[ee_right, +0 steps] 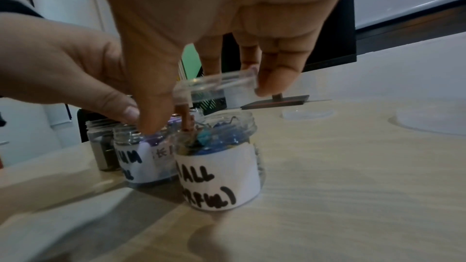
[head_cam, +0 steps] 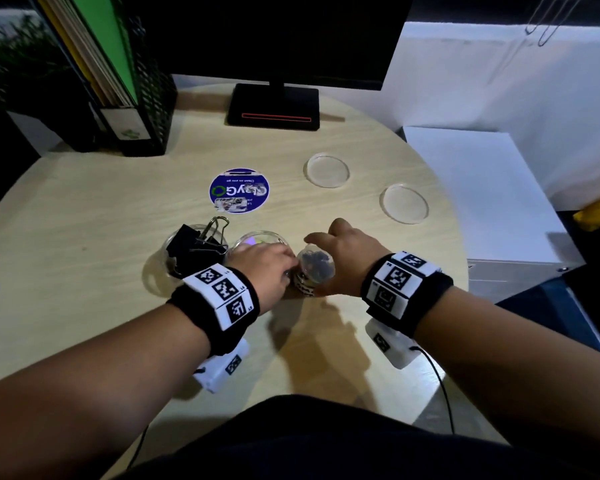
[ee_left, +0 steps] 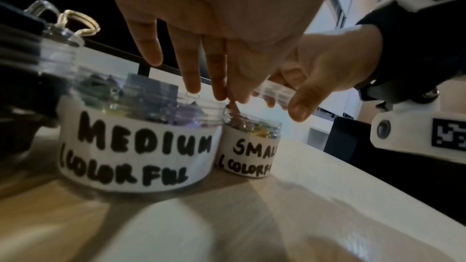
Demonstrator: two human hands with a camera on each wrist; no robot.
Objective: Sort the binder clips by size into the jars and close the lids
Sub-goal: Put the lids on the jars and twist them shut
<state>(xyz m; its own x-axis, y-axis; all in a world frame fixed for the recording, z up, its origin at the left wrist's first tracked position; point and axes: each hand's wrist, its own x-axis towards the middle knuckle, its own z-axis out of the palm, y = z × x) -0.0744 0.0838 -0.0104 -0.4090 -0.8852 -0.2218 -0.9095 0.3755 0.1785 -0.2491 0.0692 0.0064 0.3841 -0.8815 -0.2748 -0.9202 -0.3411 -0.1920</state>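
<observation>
Head view
Small jar [head_cam: 309, 278]: near table [head_cam: 84, 220] edge, between both hands, mouth still open.
Lid [head_cam: 316, 263]: clear, tilted just over the small jar, in right hand [head_cam: 347, 258].
Left hand [head_cam: 260, 268]: beside the jar mouth; grip hidden from this angle.
Big jar [head_cam: 187, 251]: black clips stick out above the rim; judged hard to cap as it stands.
Spare lids [head_cam: 326, 169]: two, flat, well apart from the jars.

Left wrist view
Medium jar [ee_left: 137, 140]: touching the small jar, uncapped, coloured clips inside.
Brown clip [ee_left: 233, 110]: upright at the small jar's mouth, pinched by left fingertips [ee_left: 219, 91].
Handling: light, stiff, springy; likely to snag on wire handles.

Right wrist view
Lid hold: thumb [ee_right: 153, 107] on one rim edge, fingertips [ee_right: 271, 81] on the other, curled round it.
Lid handling: thin, smooth plastic, judged slippery; best taken by the rim, set level before turning.
Jar handling: light, could tip or slide; steady the labelled wall.
Obstacle: brown clip stands under the lid.
</observation>
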